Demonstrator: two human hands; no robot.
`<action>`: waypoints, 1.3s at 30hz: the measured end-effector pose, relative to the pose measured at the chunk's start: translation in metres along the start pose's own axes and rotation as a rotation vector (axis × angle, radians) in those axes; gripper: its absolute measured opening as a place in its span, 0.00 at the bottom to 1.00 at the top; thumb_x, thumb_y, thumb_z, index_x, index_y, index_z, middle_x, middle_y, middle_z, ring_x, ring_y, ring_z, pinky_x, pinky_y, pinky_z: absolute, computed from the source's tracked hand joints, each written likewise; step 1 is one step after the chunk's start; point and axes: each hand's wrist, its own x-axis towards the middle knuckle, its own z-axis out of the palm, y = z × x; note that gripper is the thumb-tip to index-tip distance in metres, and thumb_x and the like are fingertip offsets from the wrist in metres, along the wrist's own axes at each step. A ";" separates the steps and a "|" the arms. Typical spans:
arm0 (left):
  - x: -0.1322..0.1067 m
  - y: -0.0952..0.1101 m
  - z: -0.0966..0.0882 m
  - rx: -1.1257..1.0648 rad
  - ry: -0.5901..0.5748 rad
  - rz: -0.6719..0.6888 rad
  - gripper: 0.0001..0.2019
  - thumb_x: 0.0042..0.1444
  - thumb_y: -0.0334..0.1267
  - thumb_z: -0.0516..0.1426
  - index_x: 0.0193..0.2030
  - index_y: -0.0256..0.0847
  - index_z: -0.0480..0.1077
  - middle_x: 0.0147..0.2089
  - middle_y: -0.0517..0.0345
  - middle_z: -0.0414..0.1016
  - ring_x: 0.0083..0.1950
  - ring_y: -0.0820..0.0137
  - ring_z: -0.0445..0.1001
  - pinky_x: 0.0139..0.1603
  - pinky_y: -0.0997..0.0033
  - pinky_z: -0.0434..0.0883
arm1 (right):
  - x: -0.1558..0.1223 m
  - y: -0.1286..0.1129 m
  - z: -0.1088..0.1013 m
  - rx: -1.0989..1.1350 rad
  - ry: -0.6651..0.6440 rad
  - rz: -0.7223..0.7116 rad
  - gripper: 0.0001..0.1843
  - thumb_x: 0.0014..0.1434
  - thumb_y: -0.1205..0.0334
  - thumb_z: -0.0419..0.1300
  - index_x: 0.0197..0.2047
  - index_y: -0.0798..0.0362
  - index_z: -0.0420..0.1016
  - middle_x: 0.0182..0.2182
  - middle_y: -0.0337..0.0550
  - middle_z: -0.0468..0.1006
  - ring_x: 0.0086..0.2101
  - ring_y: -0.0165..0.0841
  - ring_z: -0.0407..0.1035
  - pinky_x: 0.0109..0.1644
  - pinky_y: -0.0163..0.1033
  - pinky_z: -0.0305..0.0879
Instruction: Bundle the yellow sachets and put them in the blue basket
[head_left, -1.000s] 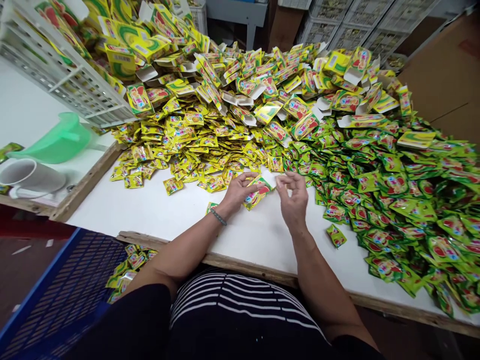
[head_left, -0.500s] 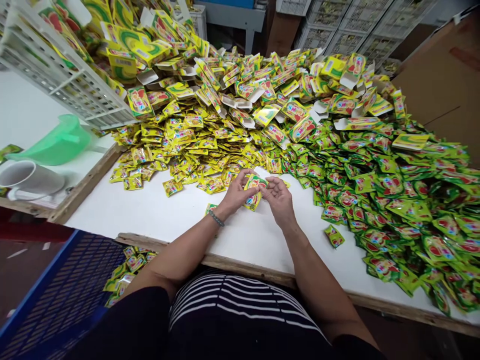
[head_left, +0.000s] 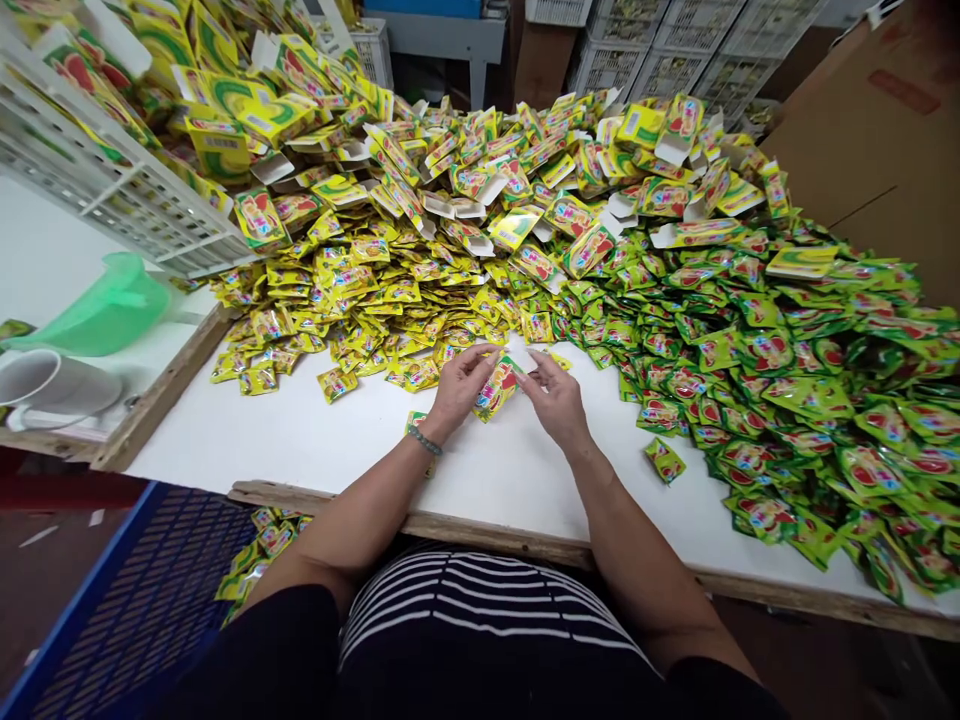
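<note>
A small yellow-and-green printed carton (head_left: 493,392) is held between my hands above the white tabletop (head_left: 360,440), its white end flap standing up. My left hand (head_left: 457,390) grips the carton's left edge between thumb and fingers. On the other side, my right hand (head_left: 556,400) pinches the carton near its flap end. Part of another carton (head_left: 415,420) shows beside my left wrist, mostly hidden by it. Just beyond my hands lies a heap of yellow sachets (head_left: 375,300), with a heap of green sachets (head_left: 757,400) to the right.
Flat and open-ended cartons (head_left: 525,190) are piled at the back. A white plastic crate (head_left: 135,190) tilts at the left, near a green scoop (head_left: 112,310) and a white mug (head_left: 60,385). Below the table edge stands a blue basket (head_left: 120,590) with sachets. Cardboard (head_left: 847,160) rises at right.
The carton has turned and shifted slightly left, with more of its printed face showing. My right fingers have moved up towards its white flap. The whole view has shifted a little.
</note>
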 end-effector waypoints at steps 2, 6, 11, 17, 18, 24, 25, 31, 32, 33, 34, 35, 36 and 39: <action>-0.001 0.001 0.000 -0.023 0.017 -0.026 0.21 0.45 0.51 0.65 0.42 0.40 0.71 0.22 0.68 0.66 0.22 0.79 0.62 0.25 0.77 0.59 | -0.001 -0.002 0.000 -0.062 -0.011 -0.006 0.23 0.53 0.48 0.63 0.50 0.49 0.76 0.42 0.43 0.80 0.37 0.34 0.73 0.47 0.44 0.70; -0.002 0.003 -0.003 -0.041 0.008 -0.021 0.23 0.42 0.49 0.67 0.41 0.40 0.68 0.23 0.67 0.69 0.22 0.80 0.64 0.26 0.78 0.60 | -0.004 -0.004 0.000 0.075 -0.051 -0.017 0.17 0.56 0.47 0.60 0.42 0.48 0.81 0.43 0.41 0.81 0.47 0.38 0.73 0.57 0.49 0.66; -0.002 0.004 -0.006 -0.054 -0.014 -0.048 0.24 0.41 0.46 0.68 0.42 0.38 0.69 0.26 0.64 0.74 0.24 0.79 0.67 0.27 0.78 0.62 | -0.003 -0.004 0.003 0.228 -0.030 0.077 0.17 0.47 0.50 0.68 0.40 0.48 0.81 0.41 0.41 0.82 0.44 0.37 0.75 0.54 0.50 0.69; -0.003 0.006 -0.004 -0.057 -0.102 -0.094 0.24 0.40 0.46 0.69 0.43 0.38 0.71 0.27 0.63 0.75 0.26 0.78 0.70 0.30 0.78 0.65 | 0.001 -0.005 0.001 0.316 0.052 0.206 0.17 0.40 0.53 0.72 0.35 0.51 0.82 0.30 0.38 0.82 0.31 0.33 0.74 0.44 0.46 0.72; -0.003 0.006 -0.003 -0.056 -0.108 -0.096 0.24 0.40 0.46 0.69 0.42 0.38 0.71 0.27 0.63 0.75 0.27 0.78 0.70 0.30 0.78 0.65 | 0.001 -0.004 -0.001 0.293 0.063 0.214 0.16 0.41 0.53 0.71 0.35 0.51 0.82 0.29 0.38 0.82 0.30 0.33 0.73 0.43 0.46 0.71; -0.002 0.002 -0.005 -0.080 -0.076 -0.097 0.24 0.39 0.47 0.69 0.42 0.38 0.72 0.29 0.61 0.76 0.26 0.77 0.71 0.30 0.77 0.66 | -0.003 -0.003 -0.003 0.200 0.023 0.152 0.15 0.48 0.50 0.67 0.36 0.48 0.83 0.32 0.38 0.82 0.35 0.34 0.73 0.43 0.44 0.69; -0.001 0.001 -0.006 -0.090 -0.069 -0.101 0.24 0.39 0.47 0.69 0.42 0.38 0.72 0.28 0.61 0.76 0.26 0.77 0.71 0.30 0.77 0.66 | -0.004 -0.003 -0.003 0.182 0.015 0.144 0.15 0.50 0.49 0.65 0.37 0.48 0.83 0.31 0.37 0.82 0.34 0.34 0.72 0.42 0.44 0.69; -0.001 0.003 -0.009 -0.079 -0.083 -0.118 0.25 0.40 0.48 0.68 0.43 0.37 0.71 0.26 0.64 0.74 0.24 0.79 0.68 0.27 0.78 0.63 | -0.010 -0.006 0.001 -0.067 0.015 -0.116 0.12 0.54 0.51 0.63 0.39 0.46 0.82 0.39 0.41 0.82 0.42 0.37 0.73 0.50 0.47 0.68; -0.002 0.004 -0.010 -0.078 -0.094 -0.124 0.25 0.40 0.48 0.68 0.43 0.37 0.70 0.25 0.64 0.73 0.23 0.79 0.67 0.27 0.78 0.62 | -0.011 -0.007 0.003 -0.091 0.022 -0.146 0.12 0.54 0.52 0.63 0.39 0.46 0.82 0.39 0.42 0.82 0.43 0.37 0.73 0.52 0.47 0.68; -0.002 0.005 -0.010 -0.079 -0.099 -0.127 0.25 0.40 0.48 0.68 0.42 0.37 0.70 0.24 0.65 0.71 0.22 0.80 0.65 0.26 0.79 0.61 | -0.012 -0.008 0.006 -0.109 0.034 -0.166 0.12 0.54 0.53 0.63 0.39 0.47 0.82 0.40 0.43 0.82 0.43 0.37 0.73 0.53 0.47 0.68; -0.002 0.006 -0.010 -0.079 -0.098 -0.127 0.24 0.40 0.48 0.68 0.41 0.37 0.70 0.22 0.66 0.69 0.21 0.81 0.63 0.25 0.79 0.60 | -0.013 -0.008 0.009 -0.123 0.052 -0.182 0.12 0.55 0.53 0.62 0.40 0.47 0.82 0.40 0.44 0.82 0.44 0.37 0.73 0.54 0.48 0.67; -0.002 0.007 -0.010 -0.077 -0.092 -0.125 0.24 0.40 0.48 0.68 0.41 0.37 0.70 0.20 0.68 0.67 0.20 0.81 0.61 0.24 0.79 0.58 | -0.014 -0.009 0.013 -0.139 0.067 -0.196 0.13 0.56 0.53 0.61 0.41 0.47 0.82 0.42 0.44 0.81 0.45 0.38 0.73 0.55 0.48 0.66; -0.002 0.007 -0.011 -0.070 -0.079 -0.120 0.23 0.40 0.48 0.68 0.41 0.37 0.70 0.19 0.69 0.64 0.19 0.82 0.59 0.23 0.79 0.56 | -0.015 -0.009 0.016 -0.159 0.075 -0.212 0.14 0.57 0.53 0.60 0.43 0.47 0.81 0.44 0.45 0.81 0.47 0.38 0.73 0.57 0.48 0.65; -0.002 0.012 -0.013 -0.006 -0.036 -0.118 0.23 0.40 0.47 0.68 0.41 0.38 0.70 0.18 0.71 0.61 0.18 0.82 0.54 0.21 0.79 0.52 | -0.015 -0.006 0.021 -0.207 0.020 -0.243 0.15 0.60 0.52 0.56 0.44 0.46 0.81 0.44 0.44 0.81 0.47 0.38 0.73 0.57 0.49 0.65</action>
